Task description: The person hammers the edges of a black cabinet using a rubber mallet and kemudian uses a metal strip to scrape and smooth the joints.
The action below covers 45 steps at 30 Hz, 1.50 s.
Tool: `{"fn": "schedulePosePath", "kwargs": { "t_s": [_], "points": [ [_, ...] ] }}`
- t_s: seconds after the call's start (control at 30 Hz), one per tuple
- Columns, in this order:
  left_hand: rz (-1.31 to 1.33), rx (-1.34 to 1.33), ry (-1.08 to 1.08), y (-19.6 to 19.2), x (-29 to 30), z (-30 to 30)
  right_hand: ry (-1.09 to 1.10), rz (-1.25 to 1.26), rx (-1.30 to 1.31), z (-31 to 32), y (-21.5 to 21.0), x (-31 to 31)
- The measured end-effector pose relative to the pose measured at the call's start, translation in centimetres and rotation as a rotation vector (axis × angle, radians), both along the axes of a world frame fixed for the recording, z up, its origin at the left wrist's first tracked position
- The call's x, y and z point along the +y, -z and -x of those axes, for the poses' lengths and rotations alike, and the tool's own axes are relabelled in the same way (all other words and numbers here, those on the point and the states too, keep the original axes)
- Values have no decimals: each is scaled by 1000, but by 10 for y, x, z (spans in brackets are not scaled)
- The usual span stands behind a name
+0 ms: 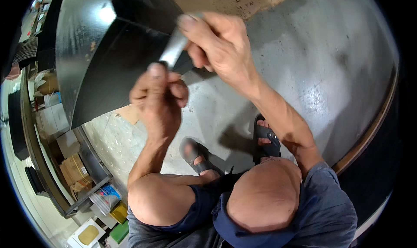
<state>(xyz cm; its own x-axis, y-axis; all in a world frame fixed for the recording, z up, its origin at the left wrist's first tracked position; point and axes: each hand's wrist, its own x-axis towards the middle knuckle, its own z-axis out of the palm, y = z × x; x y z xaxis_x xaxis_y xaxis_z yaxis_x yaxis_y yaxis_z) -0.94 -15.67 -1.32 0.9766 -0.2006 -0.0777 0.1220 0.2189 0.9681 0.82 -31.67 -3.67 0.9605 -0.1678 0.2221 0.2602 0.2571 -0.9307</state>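
Between my two hands, in front of a large black panelled box-like thing [121,61], is a narrow pale shiny strip [174,48], blurred by motion. My right hand [223,46] pinches its upper end between thumb and fingers. At the lower end, my left hand [158,94] has its thumb pressed against curled fingers, right by a small dark tip. Both hands are closed on the strip. What the strip is exactly, and how far it runs inside the fingers, cannot be made out.
On the left, a workbench shelf [45,157] carries cardboard boxes [74,170] and packets. A white box [86,234] and a green item [119,232] sit below it. Brown board [230,0] lies on the grey floor [321,74]. My sandalled feet and bent knees are below my hands.
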Motion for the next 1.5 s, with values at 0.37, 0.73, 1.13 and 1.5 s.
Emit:
{"fn": "schedulePosePath", "kwargs": {
  "t_s": [0.37,0.73,1.13,1.5],
  "points": [
    [-82,209,-56,66,-11,-4,68,-215,338,11,84,6],
    [-129,244,-145,87,-10,-4,65,-65,231,4,99,1],
    [-101,306,16,90,-1,-3,51,26,279,17,88,-8],
    [-288,539,131,159,18,19,-16,-264,730,47,191,23]
  ]
}}
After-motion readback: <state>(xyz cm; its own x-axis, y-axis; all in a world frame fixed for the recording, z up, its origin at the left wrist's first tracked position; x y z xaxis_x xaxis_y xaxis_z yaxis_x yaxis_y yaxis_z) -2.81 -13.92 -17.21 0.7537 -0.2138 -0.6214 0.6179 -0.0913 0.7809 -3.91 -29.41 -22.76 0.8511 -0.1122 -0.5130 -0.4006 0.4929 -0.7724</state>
